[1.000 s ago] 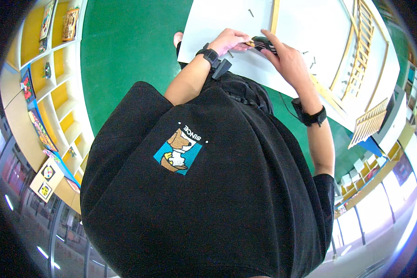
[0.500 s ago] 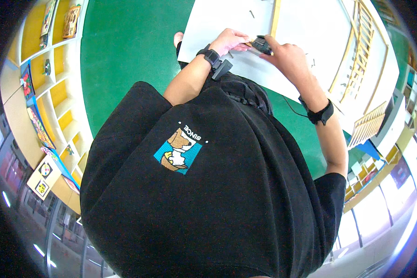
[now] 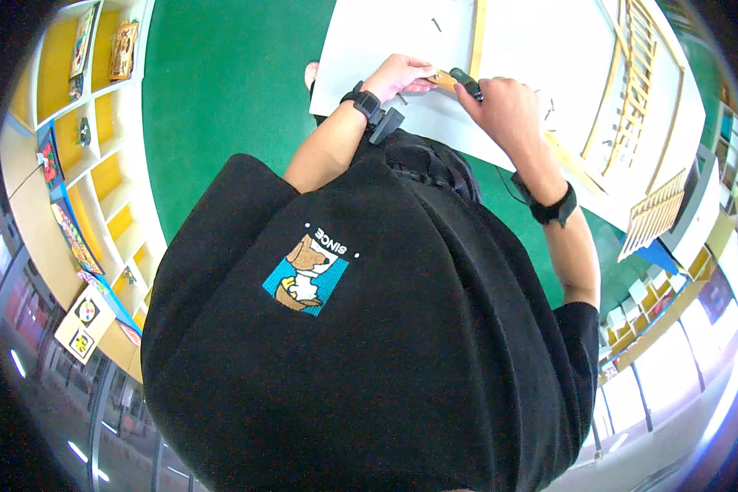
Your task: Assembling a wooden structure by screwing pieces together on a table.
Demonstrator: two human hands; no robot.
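Pale wood is seen in the head view: a strip is held over the near side of the white table. Its end is pinched by the left hand, fingertips nearly together; a dark tool is gripped by the right hand, fingers curled round it. The strip is judged light, stiff and fairly grippy, best taken by its long edges, clear of the tool. Loose screws are noted about the hands. Beyond, a slat may obstruct; rightward reach may be limited by a ladder-like frame.
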